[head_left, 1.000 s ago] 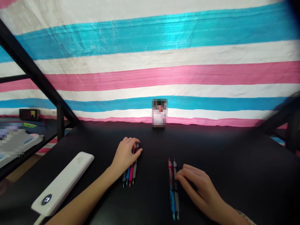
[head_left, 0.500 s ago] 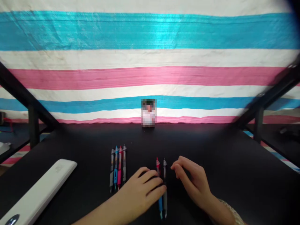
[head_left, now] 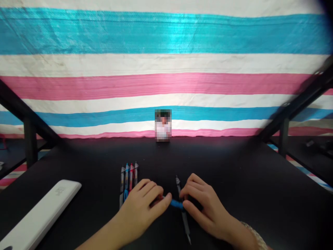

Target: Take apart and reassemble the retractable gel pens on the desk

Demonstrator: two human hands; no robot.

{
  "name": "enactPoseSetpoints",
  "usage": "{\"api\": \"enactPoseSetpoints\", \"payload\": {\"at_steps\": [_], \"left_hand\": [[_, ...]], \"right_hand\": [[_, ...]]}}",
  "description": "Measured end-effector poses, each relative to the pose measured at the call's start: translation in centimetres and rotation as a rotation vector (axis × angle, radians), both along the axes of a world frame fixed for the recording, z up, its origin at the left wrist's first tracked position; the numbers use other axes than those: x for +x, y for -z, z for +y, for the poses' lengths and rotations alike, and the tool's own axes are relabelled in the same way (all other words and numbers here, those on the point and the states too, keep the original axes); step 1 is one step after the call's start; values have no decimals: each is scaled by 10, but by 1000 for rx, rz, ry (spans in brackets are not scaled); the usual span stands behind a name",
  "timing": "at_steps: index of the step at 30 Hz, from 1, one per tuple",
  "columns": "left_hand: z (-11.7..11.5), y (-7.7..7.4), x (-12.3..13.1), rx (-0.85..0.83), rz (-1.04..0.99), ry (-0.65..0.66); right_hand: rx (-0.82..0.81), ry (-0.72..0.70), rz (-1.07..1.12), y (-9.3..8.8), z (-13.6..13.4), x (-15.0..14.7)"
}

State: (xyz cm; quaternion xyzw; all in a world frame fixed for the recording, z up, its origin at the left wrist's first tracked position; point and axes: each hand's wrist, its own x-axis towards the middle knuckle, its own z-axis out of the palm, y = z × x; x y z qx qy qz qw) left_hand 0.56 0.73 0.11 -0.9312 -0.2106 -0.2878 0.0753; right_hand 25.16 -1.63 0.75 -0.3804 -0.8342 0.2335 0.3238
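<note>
My left hand (head_left: 142, 205) is closed around the upper part of a pen with a blue grip (head_left: 176, 203), its fingers hiding most of the barrel. My right hand (head_left: 204, 205) pinches the tip end of the same pen, which lies crosswise between both hands. Beneath that pen, a grey-grip pen (head_left: 185, 224) rests slanted on the black table, crossing under the blue grip. Left of my hands several pens lie side by side, among them a blue pen (head_left: 126, 180), a red pen (head_left: 131, 172) and a grey pen (head_left: 122, 182); my left hand covers some lower ends.
A long white device (head_left: 44, 211) lies on the black table (head_left: 99, 156) at the left. A small pixelated picture (head_left: 163, 130) stands at the back edge. Black metal bars (head_left: 31, 114) frame both sides, with a striped sheet (head_left: 117, 85) behind.
My left hand has lifted the pen with the blue grip and turned it crosswise. My right hand has moved left and closed on its tip end. The grey-grip pen has become slanted.
</note>
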Motion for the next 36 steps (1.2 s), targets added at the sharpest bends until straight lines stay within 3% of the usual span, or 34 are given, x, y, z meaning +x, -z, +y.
{"api": "enactPoseSetpoints", "payload": {"at_steps": [6, 13, 17, 21, 28, 36], "left_hand": [[-2, -3, -3, 96, 55, -81], [-8, 15, 2, 15, 43, -166], [-10, 15, 5, -159, 27, -159], [-6, 11, -2, -280, -44, -151], [2, 3, -19, -503, -491, -186], [-6, 2, -15, -743, -626, -269]], "right_hand": [[121, -20, -102, 11, 4, -4], [221, 65, -37, 21, 5, -8], [246, 81, -73, 26, 3, -7], [188, 136, 34, 23, 3, -5], [-92, 256, 202, 8, 4, 1], [-167, 297, 259, 14, 5, -1]]}}
